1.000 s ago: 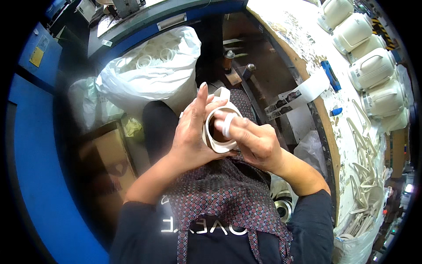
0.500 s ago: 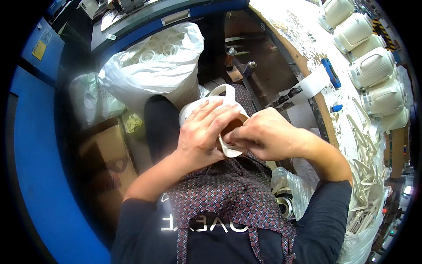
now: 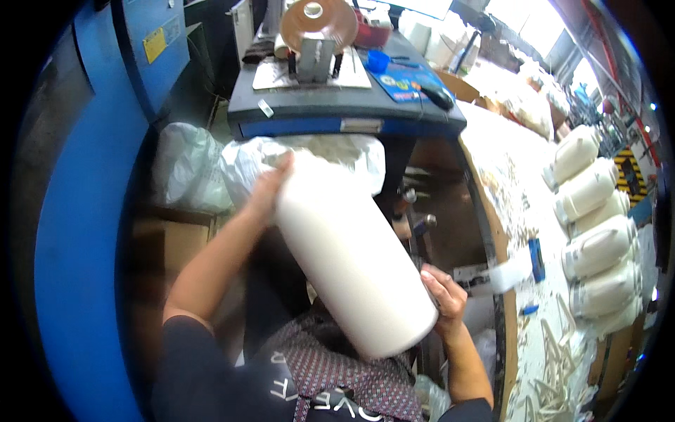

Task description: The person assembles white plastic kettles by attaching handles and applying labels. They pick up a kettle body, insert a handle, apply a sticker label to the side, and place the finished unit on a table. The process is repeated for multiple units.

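A large off-white jug body (image 3: 344,253), a smooth cylinder, slants across in front of me. Its narrower end points up and away, and its broad closed base is near my lap on the right. My left hand (image 3: 273,184) grips the upper end from the left side, partly blurred. At the lower right, my right hand (image 3: 444,295) holds the base edge with its fingers along the side. The handle seen earlier is not visible from this angle.
A white plastic sack (image 3: 246,165) sits behind the jug. Finished-looking jugs (image 3: 598,239) lie stacked on the worn bench (image 3: 503,190) at right, with a blue cutter (image 3: 536,260) and several loose handles (image 3: 552,359). A dark desk (image 3: 316,105) stands ahead; blue cabinets (image 3: 77,232) line the left.
The jug has been raised and turned, so its long side and base now show instead of its opening. My right hand has left the opening for the base; the view has tilted up.
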Demonstrator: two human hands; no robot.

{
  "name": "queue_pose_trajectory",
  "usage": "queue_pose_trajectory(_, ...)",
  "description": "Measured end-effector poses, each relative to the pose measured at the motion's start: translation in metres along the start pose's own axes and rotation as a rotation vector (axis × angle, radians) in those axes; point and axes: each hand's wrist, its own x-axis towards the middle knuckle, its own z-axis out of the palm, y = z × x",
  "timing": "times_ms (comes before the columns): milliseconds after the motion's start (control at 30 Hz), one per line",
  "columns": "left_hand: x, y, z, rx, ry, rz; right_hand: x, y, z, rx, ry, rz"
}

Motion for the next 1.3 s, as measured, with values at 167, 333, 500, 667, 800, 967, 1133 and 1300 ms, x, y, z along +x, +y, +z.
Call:
queue_pose_trajectory(167,0.036,0.080,0.024,0.196,-0.338,0.379,-0.031,0.078,0.014,0.713,0.307,0.953)
queue_pose_trajectory(333,0.194,0.193,0.033,0.761,0.537,0.911,0.144,0.116,-0.012,0.717,0.422,0.532)
queue_pose_trajectory(500,0.246,0.232,0.013,0.149,0.122,0.600,0.350,0.186,0.005,1.077,0.540,0.437)
queue_pose_trajectory(667,0.191,0.200,-0.034,-0.379,0.043,0.553,0.478,0.170,0.074,0.802,0.609,0.405)
queue_pose_trajectory(800,0.117,0.150,-0.082,-0.427,0.259,0.682,0.522,0.196,0.117,0.429,0.548,0.382)
queue_pose_trajectory(967,0.012,0.054,-0.141,-0.372,0.520,0.491,0.526,0.196,0.132,0.120,0.459,0.244)
queue_pose_trajectory(1133,-0.059,0.004,-0.138,-0.358,0.580,0.369,0.515,0.164,0.114,-0.142,0.265,0.265)
queue_pose_trajectory(1300,-0.080,-0.016,-0.127,-0.295,0.497,0.327,0.510,0.130,0.084,-0.476,0.091,0.474)
